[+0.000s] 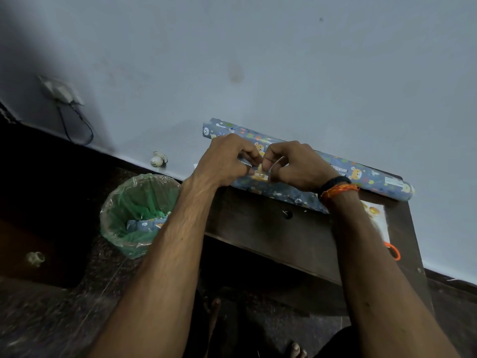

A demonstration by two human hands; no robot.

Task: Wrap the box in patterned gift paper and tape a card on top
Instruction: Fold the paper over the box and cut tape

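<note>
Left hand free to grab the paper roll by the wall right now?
Probably not: the left hand and right hand are both pinching something small, seemingly tape, over the wrapped box. The roll itself lies unobstructed just behind.

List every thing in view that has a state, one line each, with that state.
left hand: fingers curled, pinching something small over the wrapped box
right hand: fingers curled, pinching the same small piece
wrapped box: covered in patterned paper, lying on the table
paper roll: rolled up, lying against the wall
bin: open, lined with a bag, a paper scrap inside
table: standing against the wall
</note>
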